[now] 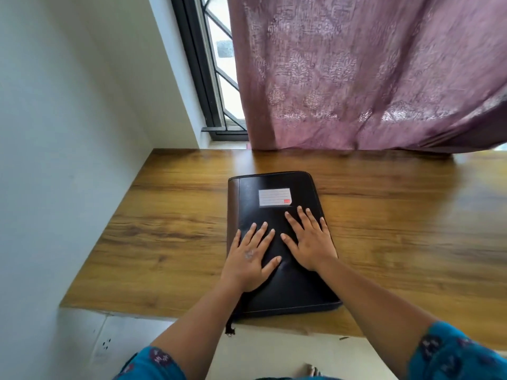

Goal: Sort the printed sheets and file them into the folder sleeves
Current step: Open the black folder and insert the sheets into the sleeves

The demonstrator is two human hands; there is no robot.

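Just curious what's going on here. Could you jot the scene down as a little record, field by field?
Surface: wooden desk
Main item: black folder, closed, lying flat on the desk
Label: white lined sticker on the cover
Left hand: flat on the cover, fingers spread
Right hand: flat on the cover, fingers spread
Printed sheets: none in view
Background: purple curtain, window

one black folder [277, 242] lying closed, one white label [275, 197] on its cover, two hands, left hand [251, 259] and right hand [310, 239], one wooden desk [397, 229], one purple curtain [356, 72], one window [219, 64], two teal sleeves [452, 352]
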